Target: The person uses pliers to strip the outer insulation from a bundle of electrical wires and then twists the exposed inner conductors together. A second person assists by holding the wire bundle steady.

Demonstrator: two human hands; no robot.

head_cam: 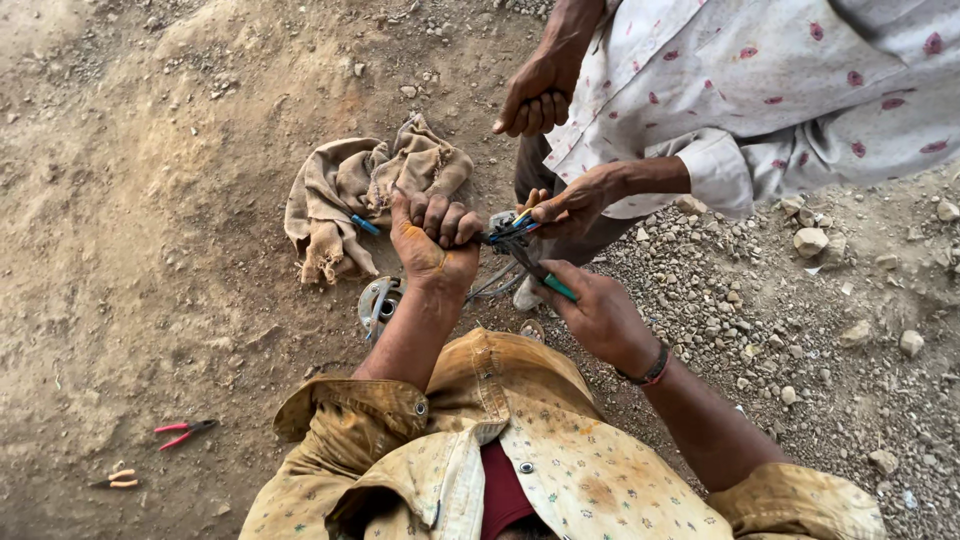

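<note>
Blue-handled tool: pliers [535,268], near frame centre, one green-blue handle sticking out toward 5 o'clock, jaws hidden in the wire bundle.
Wires: thin coloured wires [516,228], blue and yellow among them, bunched between three hands just right of centre.
Right hand: right hand [598,312] closed round the pliers' handles, at 5 o'clock from the wires; a dark band with a red edge on the wrist.
Left hand: left hand [434,238] curled into a fist, clamped on the wire end at 9 o'clock from the bundle; what lies inside the fist cannot be told.
Co-worker: another person's hand [570,207] pinches the wires from 2 o'clock; their second hand [536,97] hangs as a loose fist at 12 o'clock. Pale shirt with red specks.
Cables: grey cables [497,284] loop under the hands.
Metal part: round metal piece [378,305] on the ground at 7 o'clock from the left hand, touching the wrist's outline.
Rag: tan rag [340,195] at 10 o'clock, crumpled on the dirt.
Spare tools: red pliers [183,432] and orange-handled tool [118,480] well apart at 8 o'clock.
Ground: dirt [150,200] left, gravel [800,300] right.
</note>
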